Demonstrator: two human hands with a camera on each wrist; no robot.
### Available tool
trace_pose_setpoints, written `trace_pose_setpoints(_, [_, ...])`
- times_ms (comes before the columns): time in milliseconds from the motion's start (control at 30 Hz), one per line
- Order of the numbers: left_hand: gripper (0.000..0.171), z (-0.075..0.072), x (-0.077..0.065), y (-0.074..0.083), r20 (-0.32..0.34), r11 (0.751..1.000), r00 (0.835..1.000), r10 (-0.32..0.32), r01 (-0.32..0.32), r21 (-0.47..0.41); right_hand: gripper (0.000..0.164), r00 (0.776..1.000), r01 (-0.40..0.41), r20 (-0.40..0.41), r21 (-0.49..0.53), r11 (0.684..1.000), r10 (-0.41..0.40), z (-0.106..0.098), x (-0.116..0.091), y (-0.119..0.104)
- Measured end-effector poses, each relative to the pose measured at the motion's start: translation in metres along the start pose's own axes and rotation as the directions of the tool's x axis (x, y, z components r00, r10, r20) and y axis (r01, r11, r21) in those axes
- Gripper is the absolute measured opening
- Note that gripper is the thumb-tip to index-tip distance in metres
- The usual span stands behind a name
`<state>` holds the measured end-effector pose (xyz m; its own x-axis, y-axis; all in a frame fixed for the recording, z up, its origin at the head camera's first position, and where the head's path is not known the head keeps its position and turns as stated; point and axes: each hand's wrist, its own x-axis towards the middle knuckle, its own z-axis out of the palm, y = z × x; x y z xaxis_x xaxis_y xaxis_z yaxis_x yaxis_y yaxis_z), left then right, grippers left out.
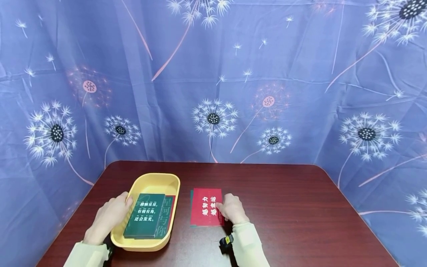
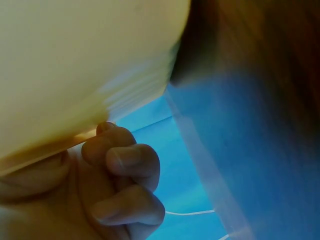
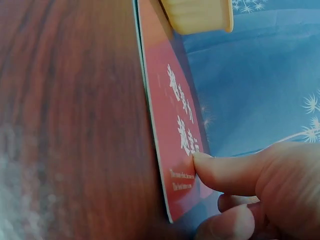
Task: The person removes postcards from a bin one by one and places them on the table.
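Note:
My left hand point(image 1: 112, 212) grips the left rim of a yellow plastic basket point(image 1: 168, 178), with its thumb at the rim and fingers curled outside. In the left wrist view, those fingers point(image 2: 132, 157) bend against the basket's pale wall point(image 2: 75, 60). Inside the basket lie green notebooks point(image 1: 145, 215) with white lettering, and a red one point(image 1: 172, 211) shows at their right. Beside the basket, a red notebook point(image 1: 205, 207) lies over a green one point(image 1: 191, 218). My right hand point(image 1: 231, 209) pinches the red notebook's right edge, thumb on the cover; its other fingers are partly hidden.
The dark red wooden table point(image 1: 287, 207) extends to the right of the notebooks. A blue curtain point(image 1: 166, 92) with dandelion prints hangs along the table's back and sides. A black strap device point(image 1: 226, 241) sits at my right wrist.

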<state>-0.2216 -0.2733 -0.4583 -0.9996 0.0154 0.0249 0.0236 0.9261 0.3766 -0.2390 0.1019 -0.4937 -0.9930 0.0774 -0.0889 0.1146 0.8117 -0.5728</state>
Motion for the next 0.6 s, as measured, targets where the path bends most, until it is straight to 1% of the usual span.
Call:
trace_pose_setpoints(167, [0.028,0.002,0.0,-0.001,0.007,1.0,1.0,0.003,-0.003,-0.001,0.031,0.999,0.028,-0.042,-0.017,0.999,-0.029,-0.003,-0.007,-0.003])
trace_pose_setpoints(267, [0.028,0.002,-0.001,-0.001,0.011,1.0,1.0,0.004,-0.004,-0.003,0.034,0.994,0.053,-0.096,-0.039,0.998,-0.057,-0.007,-0.012,-0.01])
trace_pose_setpoints(333, [0.028,0.002,-0.001,-0.001,0.004,1.0,1.0,0.008,-0.008,-0.004,0.036,0.987,0.081,-0.137,-0.037,0.996,-0.085,-0.012,-0.017,-0.02])
trace_pose_setpoints(433, [0.028,0.0,0.0,-0.001,0.0,1.0,1.0,0.01,-0.01,-0.004,0.039,0.965,0.149,-0.209,-0.05,0.988,-0.156,-0.018,-0.025,-0.038])
trace_pose_setpoints(500, [0.029,0.0,0.0,-0.001,0.001,1.0,1.0,0.01,-0.01,-0.003,0.039,0.944,0.218,-0.245,-0.046,0.975,-0.223,-0.02,-0.031,-0.051])
trace_pose_setpoints(600, [0.029,0.0,0.0,-0.001,0.01,1.0,1.0,0.003,-0.003,-0.007,0.033,0.892,0.352,-0.277,-0.068,0.934,-0.356,-0.017,-0.039,-0.068])
